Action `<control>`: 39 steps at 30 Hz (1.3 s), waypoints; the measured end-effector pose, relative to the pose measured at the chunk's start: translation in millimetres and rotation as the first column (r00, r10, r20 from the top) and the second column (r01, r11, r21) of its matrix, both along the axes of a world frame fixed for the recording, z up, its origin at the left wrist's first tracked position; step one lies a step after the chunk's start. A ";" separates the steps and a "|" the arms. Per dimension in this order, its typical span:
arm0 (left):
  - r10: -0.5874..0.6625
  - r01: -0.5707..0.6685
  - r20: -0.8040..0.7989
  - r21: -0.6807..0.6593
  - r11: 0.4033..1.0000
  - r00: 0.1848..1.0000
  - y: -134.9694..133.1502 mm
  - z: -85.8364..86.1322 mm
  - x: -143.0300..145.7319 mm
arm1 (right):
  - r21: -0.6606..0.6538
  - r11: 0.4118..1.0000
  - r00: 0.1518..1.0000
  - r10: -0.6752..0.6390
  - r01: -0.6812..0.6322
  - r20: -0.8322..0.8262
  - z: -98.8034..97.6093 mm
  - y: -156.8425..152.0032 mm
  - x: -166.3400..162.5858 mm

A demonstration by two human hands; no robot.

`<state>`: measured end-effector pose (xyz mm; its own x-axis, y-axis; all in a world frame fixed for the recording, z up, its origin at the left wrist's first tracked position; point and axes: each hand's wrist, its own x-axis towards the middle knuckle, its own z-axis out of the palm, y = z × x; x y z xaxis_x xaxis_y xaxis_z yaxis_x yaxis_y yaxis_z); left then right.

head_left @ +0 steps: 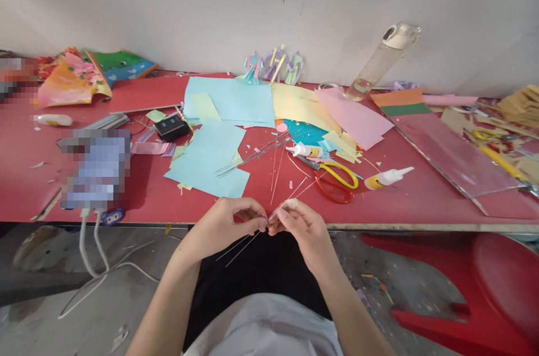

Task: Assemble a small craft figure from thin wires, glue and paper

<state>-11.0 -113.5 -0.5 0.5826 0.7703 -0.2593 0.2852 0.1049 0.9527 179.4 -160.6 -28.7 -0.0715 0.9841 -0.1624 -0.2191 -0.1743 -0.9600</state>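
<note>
Both my hands meet just in front of the red table's near edge (pixel 379 226), above my lap. My left hand (pixel 229 221) is closed in a pinch on thin metal wires (pixel 240 246) that slant down to the left. My right hand (pixel 301 224) is also closed, pinching the same wires where they run up to the right over the table edge. More loose wires (pixel 256 155) lie fanned on the table beyond my hands.
Coloured paper sheets (pixel 231 100) cover the table's middle. Red-and-yellow scissors (pixel 334 179), two glue bottles (pixel 387 177), a black box (pixel 172 127), a tilted clear bottle (pixel 381 61), a clear plastic sheet (pixel 455 156) and paper figures (pixel 273 67) lie around. A red chair (pixel 471 288) stands at right.
</note>
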 end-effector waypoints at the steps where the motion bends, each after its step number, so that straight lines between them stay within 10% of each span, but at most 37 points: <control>1: -0.002 0.002 -0.002 0.003 1.000 1.000 0.1 0.2 0.0 | -0.001 1.000 1.000 0.012 -0.012 0.014 0.3 -0.2 0.5; 39: 0.007 -0.004 0.061 -0.052 0.999 0.998 -3.4 -1.1 -3.6 | -0.108 0.994 0.999 -0.036 0.032 -0.037 6.3 -2.2 -5.4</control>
